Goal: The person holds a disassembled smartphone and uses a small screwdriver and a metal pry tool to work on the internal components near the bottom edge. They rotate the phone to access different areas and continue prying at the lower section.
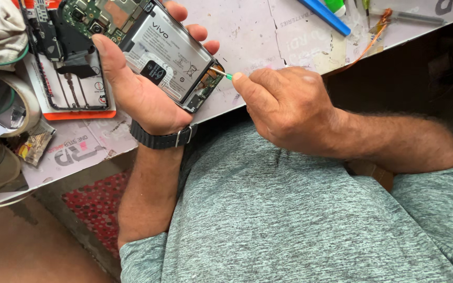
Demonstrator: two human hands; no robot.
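opened phone (158, 50) (battery inside), left hand (142, 94), tool (222, 74)

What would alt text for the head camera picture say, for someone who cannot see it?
The left hand holds an opened phone with its back cover off, battery and circuit board showing, while the right hand puts the tip of a thin green-tipped tool to the phone's lower end. Below lies a white worktable with a roll of tape and a blue tool.

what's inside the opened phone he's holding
Inside the opened phone a large grey battery fills the middle, with a green circuit board above it. The left hand hides one edge.
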